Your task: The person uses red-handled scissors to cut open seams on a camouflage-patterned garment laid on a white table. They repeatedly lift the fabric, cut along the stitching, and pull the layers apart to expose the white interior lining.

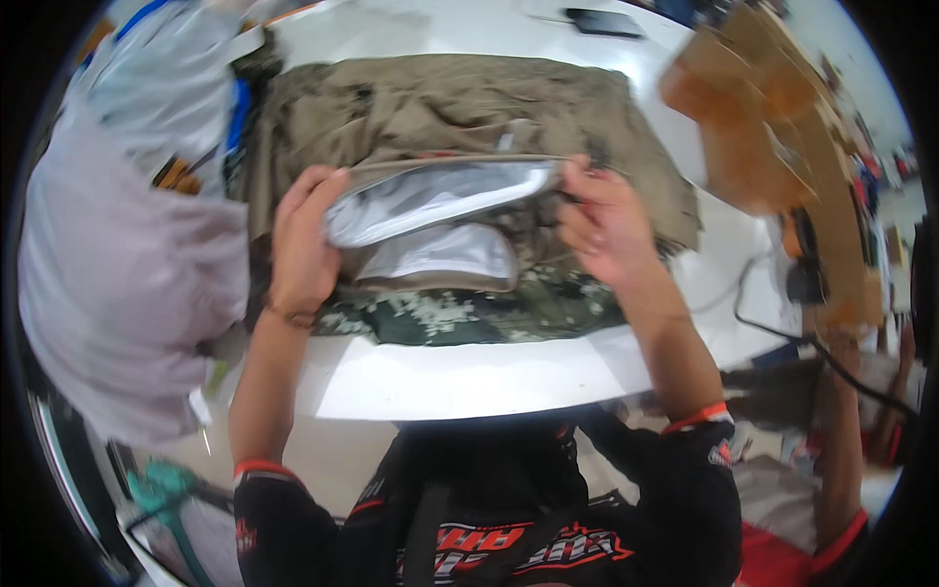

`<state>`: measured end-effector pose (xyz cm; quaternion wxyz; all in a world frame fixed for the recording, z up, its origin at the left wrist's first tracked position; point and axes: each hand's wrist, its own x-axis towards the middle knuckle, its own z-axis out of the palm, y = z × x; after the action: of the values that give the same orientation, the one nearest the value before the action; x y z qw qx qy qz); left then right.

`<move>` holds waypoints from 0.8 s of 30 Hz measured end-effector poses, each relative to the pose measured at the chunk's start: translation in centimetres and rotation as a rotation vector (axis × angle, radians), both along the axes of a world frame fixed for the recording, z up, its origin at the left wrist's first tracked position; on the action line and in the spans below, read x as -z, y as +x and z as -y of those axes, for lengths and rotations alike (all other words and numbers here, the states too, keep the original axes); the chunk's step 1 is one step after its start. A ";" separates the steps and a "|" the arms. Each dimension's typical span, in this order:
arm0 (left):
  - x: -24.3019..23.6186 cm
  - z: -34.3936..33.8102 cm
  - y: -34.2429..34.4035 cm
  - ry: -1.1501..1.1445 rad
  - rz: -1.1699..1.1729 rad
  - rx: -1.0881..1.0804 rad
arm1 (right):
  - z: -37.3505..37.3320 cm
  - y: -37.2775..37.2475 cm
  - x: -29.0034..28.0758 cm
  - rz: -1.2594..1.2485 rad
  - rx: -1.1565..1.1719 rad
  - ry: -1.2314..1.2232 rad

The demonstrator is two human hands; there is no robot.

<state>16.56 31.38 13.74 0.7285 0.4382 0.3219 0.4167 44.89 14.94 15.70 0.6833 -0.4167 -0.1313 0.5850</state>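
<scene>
My left hand point(305, 235) grips one end of an olive-brown garment's edge, fingers and thumb closed on it. At the other end, my right hand point(608, 220) pinches the same edge. Stretched between them is an opening with a white lining point(445, 201). A small dark and red object, its kind unclear, shows at my right fingers. Below the opening lies a second white-lined flap point(440, 256). The olive-brown cloth point(411, 98) spreads flat in layers beyond my hands. Green camouflage cloth point(440, 318) shows along its near side.
Piled white cloth point(127, 264) stands at the left of the white table point(460, 386). Cardboard boxes point(748, 108) are at the right, beside a black cable point(773, 328). A dark phone-like slab point(604, 22) lies at the far edge. Another person's arm point(839, 440) shows at lower right.
</scene>
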 end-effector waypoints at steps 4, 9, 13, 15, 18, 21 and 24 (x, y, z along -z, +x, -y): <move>2.4 -2.0 -2.5 0.390 -0.339 -0.027 | -1.0 -1.4 -0.5 0.092 -0.053 -0.092; -0.4 1.0 -1.6 0.564 -0.459 -0.012 | -4.0 -1.4 4.0 0.461 -0.113 0.071; -0.2 0.0 -1.9 0.672 -0.650 -0.043 | -4.0 -1.2 3.6 0.492 -0.086 0.015; -0.3 1.2 -2.9 0.848 -0.893 -0.183 | -4.6 -1.0 3.6 0.521 -0.106 0.038; -2.2 4.4 0.3 1.254 -1.010 -0.331 | -3.8 -0.7 2.1 0.395 -0.202 -0.056; -2.4 5.8 3.3 1.434 -0.756 -0.199 | -1.7 0.5 1.8 0.239 -0.169 -0.052; -0.9 7.3 5.4 1.277 -0.542 -0.007 | -1.2 0.4 2.4 0.244 -0.188 -0.046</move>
<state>21.94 24.04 14.60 0.2206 0.8687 0.1859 0.4027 45.32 16.17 13.32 0.5949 -0.4861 -0.2381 0.5942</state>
